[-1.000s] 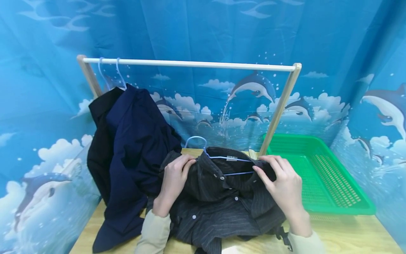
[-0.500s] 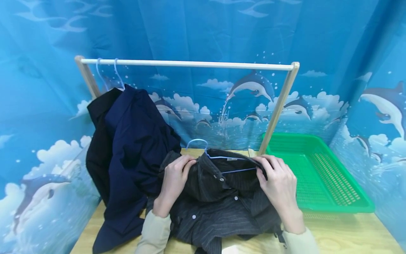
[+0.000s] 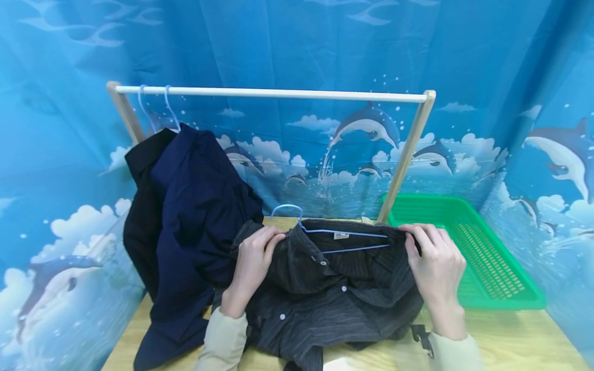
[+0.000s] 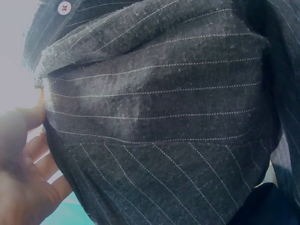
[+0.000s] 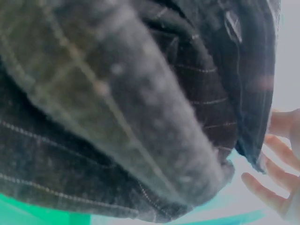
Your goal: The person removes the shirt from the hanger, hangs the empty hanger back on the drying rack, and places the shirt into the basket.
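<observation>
Charcoal pinstriped cloth, fuzzy-napped and creased: a shirt (image 3: 325, 319) with pale round buttons (image 3: 344, 289) lies rumpled at lower centre of the frame, on a pale wood-grain bench (image 3: 510, 340). Left hand (image 3: 252, 259) and right hand (image 3: 438, 262) each pinch its upper edge, either side of the neck opening. Thin blue hanger (image 3: 362, 234) inside, curved hook protruding above.

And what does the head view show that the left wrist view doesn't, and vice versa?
Only the head view: the white rail on wooden posts, the green perforated plastic basket and the right hand. Only the left wrist view: the reddish thread in a round white button and the seam where level white pinstripes meet slanting ones. Both: the dark grey pinstriped shirt and the left hand gripping its edge.
</observation>
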The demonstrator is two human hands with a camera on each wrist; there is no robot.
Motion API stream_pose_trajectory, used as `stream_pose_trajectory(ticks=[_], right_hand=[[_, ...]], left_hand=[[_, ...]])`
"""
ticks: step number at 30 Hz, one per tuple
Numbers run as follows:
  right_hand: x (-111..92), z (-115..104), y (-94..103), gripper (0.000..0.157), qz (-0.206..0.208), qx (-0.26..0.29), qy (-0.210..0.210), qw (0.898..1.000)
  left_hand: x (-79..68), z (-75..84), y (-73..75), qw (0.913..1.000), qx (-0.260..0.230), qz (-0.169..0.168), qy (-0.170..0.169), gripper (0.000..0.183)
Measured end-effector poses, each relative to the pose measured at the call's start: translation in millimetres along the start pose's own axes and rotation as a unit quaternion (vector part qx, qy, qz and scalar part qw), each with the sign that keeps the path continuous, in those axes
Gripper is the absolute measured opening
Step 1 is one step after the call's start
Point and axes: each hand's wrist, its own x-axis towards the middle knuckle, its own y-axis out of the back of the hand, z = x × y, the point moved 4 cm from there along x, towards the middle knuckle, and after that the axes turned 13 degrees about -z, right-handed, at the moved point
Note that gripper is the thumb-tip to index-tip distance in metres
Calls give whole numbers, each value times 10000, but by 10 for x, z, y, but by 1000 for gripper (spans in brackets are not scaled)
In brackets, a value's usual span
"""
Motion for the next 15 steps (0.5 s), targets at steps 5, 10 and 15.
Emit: stream_pose_trajectory(ticks=[5, 10, 15], right_hand=[[4, 47, 54, 18, 609, -80, -39, 9981], [-11, 90, 130, 17, 1216, -45, -150, 9925], [-8, 116, 94, 18, 282, 112, -62, 9995]], left_hand=[[-4, 15, -4, 9996, -52, -233, -151, 9], [-12, 26, 9, 9985, -225, -315, -395, 8], [-1, 8, 28, 9975, -503, -35, -487, 8]])
